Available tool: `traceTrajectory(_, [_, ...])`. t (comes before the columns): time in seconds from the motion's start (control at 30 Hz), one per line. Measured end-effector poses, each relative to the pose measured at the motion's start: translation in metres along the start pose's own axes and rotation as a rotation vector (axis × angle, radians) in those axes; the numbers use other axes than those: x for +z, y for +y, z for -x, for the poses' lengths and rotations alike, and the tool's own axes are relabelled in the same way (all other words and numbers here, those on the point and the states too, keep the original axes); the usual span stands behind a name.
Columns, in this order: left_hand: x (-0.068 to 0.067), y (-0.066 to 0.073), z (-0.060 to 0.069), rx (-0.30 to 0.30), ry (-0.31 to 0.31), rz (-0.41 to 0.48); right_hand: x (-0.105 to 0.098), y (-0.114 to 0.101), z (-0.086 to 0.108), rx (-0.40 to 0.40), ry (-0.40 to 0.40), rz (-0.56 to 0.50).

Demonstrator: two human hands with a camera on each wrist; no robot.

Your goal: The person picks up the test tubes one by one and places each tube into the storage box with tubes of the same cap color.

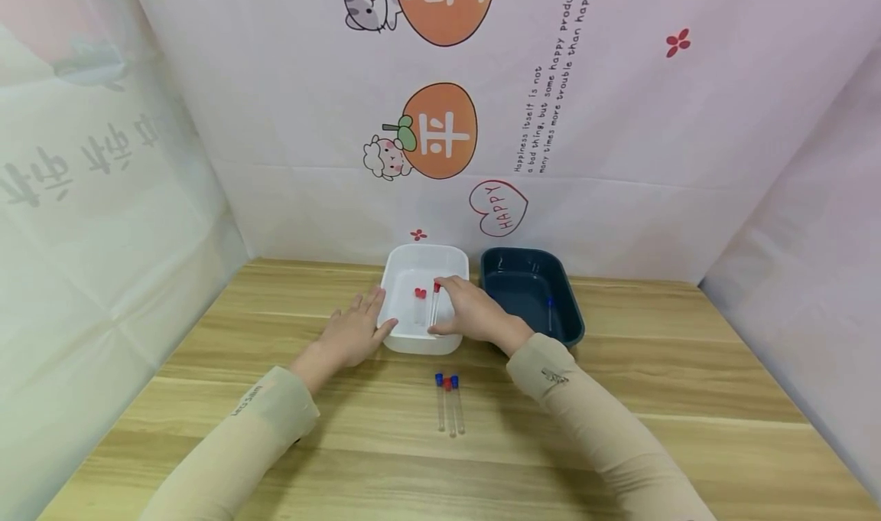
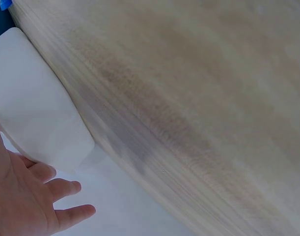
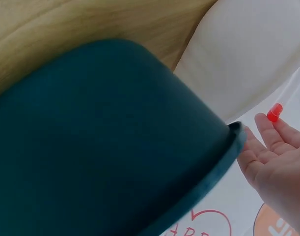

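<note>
The right hand (image 1: 475, 310) is part-closed, holding a red-capped tube (image 1: 434, 307) above or inside the white tray (image 1: 421, 344); its fingertips are at the cap on the far end, with the thumb by the near end (whether the tube touches the tray's floor, I can't tell). Just left of it in the tray, two red caps (image 1: 420, 293) show on clear tubes. The left hand (image 1: 352, 331) is empty, its fingers spread at the tray's left side and its thumb by the rim.

To the right stands the dark tray (image 1: 519, 280), with one blue-capped tube (image 1: 551, 316) lying towards its right side. On the near side of the white tray, three tubes lie on the worktop (image 1: 330, 444): a left blue-topped tube (image 1: 441, 408), a middle red-topped tube (image 1: 450, 415) and a right blue-topped tube (image 1: 460, 411), caps pointing away. A printed cloth (image 1: 606, 215) (cartoon fruit, lettering, a heart) hangs behind.
</note>
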State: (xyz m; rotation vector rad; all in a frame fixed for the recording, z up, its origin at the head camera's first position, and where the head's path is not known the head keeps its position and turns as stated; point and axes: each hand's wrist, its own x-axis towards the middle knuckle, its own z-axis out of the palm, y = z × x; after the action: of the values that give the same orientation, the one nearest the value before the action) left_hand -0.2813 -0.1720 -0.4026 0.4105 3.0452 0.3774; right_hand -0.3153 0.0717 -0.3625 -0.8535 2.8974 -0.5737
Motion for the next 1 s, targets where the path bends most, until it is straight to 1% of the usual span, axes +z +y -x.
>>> traceTrajectory(0.13, [0.001,-0.001,-0.001,0.001,0.002,0.011,-0.001,0.002,-0.007,0.023,0.0,0.006])
traceTrajectory(0.4, [0.001,-0.002,-0.001,0.003,0.002,0.003,-0.001,0.003,-0.02,0.039,0.004,0.014])
traceTrajectory(0.67, [0.0,-0.001,0.0,0.004,0.004,0.005,0.004,0.005,-0.029,0.044,-0.021,0.034])
traceTrajectory(0.87, [0.001,0.0,-0.002,0.0,-0.004,0.006,0.002,0.011,-0.037,0.074,-0.051,0.072])
traceTrajectory(1.0, [0.0,0.0,-0.001,0.001,0.0,-0.003,0.0,0.012,-0.043,0.089,-0.061,0.09])
